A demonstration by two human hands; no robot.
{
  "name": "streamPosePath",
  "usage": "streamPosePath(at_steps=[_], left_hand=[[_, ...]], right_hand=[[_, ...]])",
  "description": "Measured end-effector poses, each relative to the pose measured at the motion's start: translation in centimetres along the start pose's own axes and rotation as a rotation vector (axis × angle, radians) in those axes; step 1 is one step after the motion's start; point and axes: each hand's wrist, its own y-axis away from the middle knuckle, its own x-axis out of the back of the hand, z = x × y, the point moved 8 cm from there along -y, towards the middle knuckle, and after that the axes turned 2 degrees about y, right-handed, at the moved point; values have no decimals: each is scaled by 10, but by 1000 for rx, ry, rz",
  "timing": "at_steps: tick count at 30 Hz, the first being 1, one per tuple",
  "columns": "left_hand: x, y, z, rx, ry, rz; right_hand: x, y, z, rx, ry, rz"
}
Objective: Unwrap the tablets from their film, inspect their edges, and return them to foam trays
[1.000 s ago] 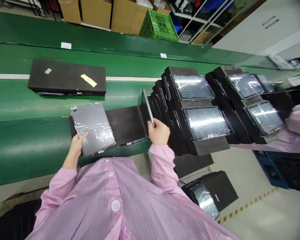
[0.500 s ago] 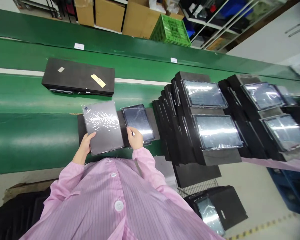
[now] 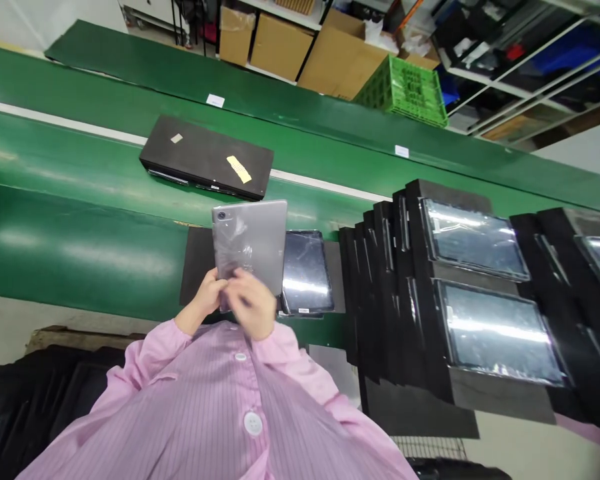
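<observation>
A grey tablet [image 3: 260, 233], its back with a camera lens facing me, is gripped at its lower left edge by my left hand [image 3: 208, 295]. Clear film over the back looks wrinkled. My right hand [image 3: 253, 305] lies over the tablet's lower part and is smeared by motion, so what its fingers do is unclear. Just to the right, a second tablet [image 3: 306, 270] rests screen up on a black foam sheet [image 3: 336, 267]. Part of this second tablet is hidden behind the held one.
Stacked black foam trays [image 3: 380, 320] with filmed tablets [image 3: 497, 327] stand on the right. A black foam block [image 3: 205, 153] with a yellow label sits further back on the green bench [image 3: 80, 247]. Beyond the bench are a green crate [image 3: 405, 90] and cardboard boxes [image 3: 283, 47].
My right hand has left the second tablet and come over the held one. The held tablet's film now looks different, with less glare. The view has shifted, so the bench appears further right.
</observation>
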Motion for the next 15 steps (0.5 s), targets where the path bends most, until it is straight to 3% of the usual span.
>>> streamPosePath(at_steps=[3,5,15], left_hand=[[-2,-2,-2,-18,-32,-18],[-4,-2,-5,-20,-44,-43],[-24,15,6,20,-31,-136]], right_hand=[[-53,23,-43,106,-393,-528],[-62,32,-53,74,-560,-672],[-27,19,-36,-157,-879,-489]])
